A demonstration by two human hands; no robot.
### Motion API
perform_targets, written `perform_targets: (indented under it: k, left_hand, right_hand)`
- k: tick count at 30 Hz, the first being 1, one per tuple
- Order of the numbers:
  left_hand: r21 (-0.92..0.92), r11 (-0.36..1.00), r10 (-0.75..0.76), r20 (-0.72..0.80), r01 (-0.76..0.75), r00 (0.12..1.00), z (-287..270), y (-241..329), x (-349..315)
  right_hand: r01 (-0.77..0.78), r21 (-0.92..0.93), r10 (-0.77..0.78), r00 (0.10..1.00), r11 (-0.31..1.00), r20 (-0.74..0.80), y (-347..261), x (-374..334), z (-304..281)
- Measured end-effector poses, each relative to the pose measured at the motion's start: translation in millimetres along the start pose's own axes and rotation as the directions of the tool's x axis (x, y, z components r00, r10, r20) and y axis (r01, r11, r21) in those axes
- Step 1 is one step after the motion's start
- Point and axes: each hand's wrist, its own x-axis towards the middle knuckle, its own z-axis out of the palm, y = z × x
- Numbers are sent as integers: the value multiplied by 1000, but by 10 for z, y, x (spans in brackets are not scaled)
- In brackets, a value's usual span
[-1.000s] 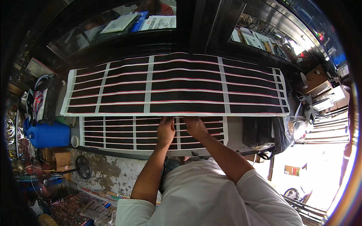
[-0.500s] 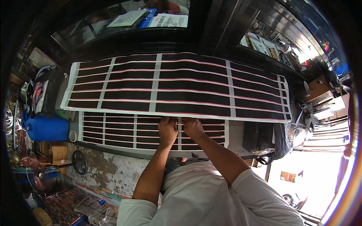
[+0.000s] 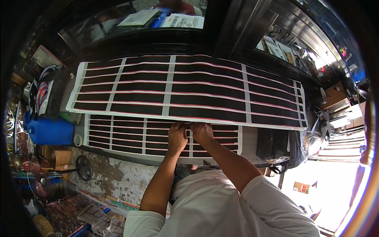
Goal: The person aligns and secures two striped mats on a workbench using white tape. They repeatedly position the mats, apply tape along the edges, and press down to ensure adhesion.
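Note:
A wide stack of printed sheets [image 3: 207, 91], black blocks split by white and red lines, lies across the bench. Its near edge overlaps a smaller sheet [image 3: 128, 136] of the same pattern. My left hand [image 3: 178, 133] and my right hand [image 3: 202, 132] rest side by side over the smaller sheet, right at the stack's near edge. Both have their fingers curled in and pressed together, thumbs close to each other. Whatever lies between the fingertips is too small and shaded to make out.
On the left are a blue jerrycan [image 3: 51, 130] and a tape roll [image 3: 78, 139] at the bench edge. A black plastic-wrapped bundle [image 3: 276, 144] sits to the right. Dark-framed glass [image 3: 130, 41] stands behind the stack. Below left is a black handwheel [image 3: 84, 168].
The view has shifted slightly, so the bench and sheets appear a little further right. My hands stay at the stack's near edge, fingers still curled, with the fingertips slightly closer together.

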Motion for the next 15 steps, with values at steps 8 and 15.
perform_targets:
  k: [8, 15]
  left_hand:
    - [64, 998, 8, 60, -12, 998, -14, -38, -106]
    - [67, 996, 50, 110, -58, 993, -73, 12, -93]
  right_hand:
    - [20, -29, -22, 997, 999, -73, -11, -5, -45]
    - [29, -98, -34, 998, 995, -57, 10, 58, 5]
